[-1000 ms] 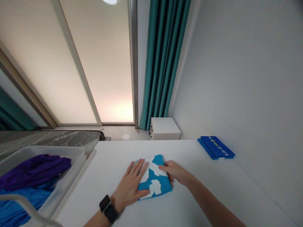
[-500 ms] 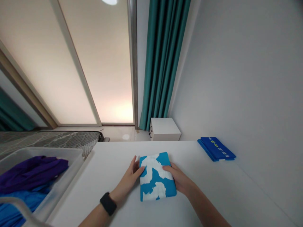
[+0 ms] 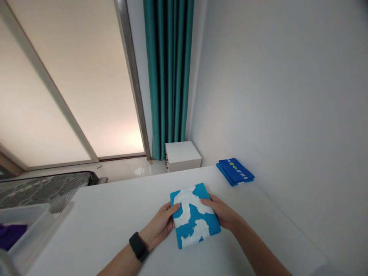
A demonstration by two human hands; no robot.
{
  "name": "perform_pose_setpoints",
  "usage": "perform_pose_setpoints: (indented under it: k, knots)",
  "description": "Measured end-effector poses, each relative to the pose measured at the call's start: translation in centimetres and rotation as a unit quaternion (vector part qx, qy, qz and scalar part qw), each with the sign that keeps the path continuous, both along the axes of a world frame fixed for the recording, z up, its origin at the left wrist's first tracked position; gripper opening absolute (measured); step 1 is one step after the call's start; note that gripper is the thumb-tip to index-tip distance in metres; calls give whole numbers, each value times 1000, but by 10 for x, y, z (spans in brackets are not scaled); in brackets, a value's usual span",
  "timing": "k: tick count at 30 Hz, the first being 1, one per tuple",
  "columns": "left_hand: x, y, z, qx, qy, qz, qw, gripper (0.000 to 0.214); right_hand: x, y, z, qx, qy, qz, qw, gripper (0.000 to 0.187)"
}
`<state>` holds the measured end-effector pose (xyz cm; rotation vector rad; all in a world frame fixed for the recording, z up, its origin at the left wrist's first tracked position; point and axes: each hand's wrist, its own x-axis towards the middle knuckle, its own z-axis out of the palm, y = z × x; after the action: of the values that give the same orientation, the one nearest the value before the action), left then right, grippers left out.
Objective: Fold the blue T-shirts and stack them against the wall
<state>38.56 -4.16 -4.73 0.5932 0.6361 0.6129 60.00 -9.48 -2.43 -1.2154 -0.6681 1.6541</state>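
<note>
Head view swung right since the earlier frame, with the folded blue-and-white cloth (image 3: 195,214) at 6 o'clock on the white table (image 3: 100,218), held at its sides by the left hand (image 3: 159,226) and right hand (image 3: 221,212), thumbs on top, a folded blue cloth (image 3: 235,171) at its 1 o'clock.

Two hands are counted here, the left hand (image 3: 160,226) and the right hand (image 3: 221,212), and only one watch (image 3: 138,247)! One blue-and-white folded cloth (image 3: 194,214) is seen near, one blue folded cloth (image 3: 234,171) far right, one white cabinet (image 3: 182,155) far, one teal curtain (image 3: 168,76) beyond, and one plastic bin (image 3: 28,230) left!
</note>
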Motion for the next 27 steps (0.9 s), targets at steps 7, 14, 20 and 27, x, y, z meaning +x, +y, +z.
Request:
perform_pose_setpoints:
  k: [7, 14, 20, 27]
  knots:
    - [49, 0, 2, -19, 23, -1, 1000, 30, 53, -5, -17, 18, -66, -20, 997, 57]
    - [88, 5, 5, -32, 42, -12, 999, 24, 92, -40, -19, 39, -66, 59, 995, 72]
    - [132, 15, 14, -9, 33, -45, 998, 24, 130, -52, -7, 47, -83, -19, 995, 73]
    - [192, 47, 36, 16, 19, -64, 998, 25, 183, -27, 18, 58, -106, -130, 984, 56]
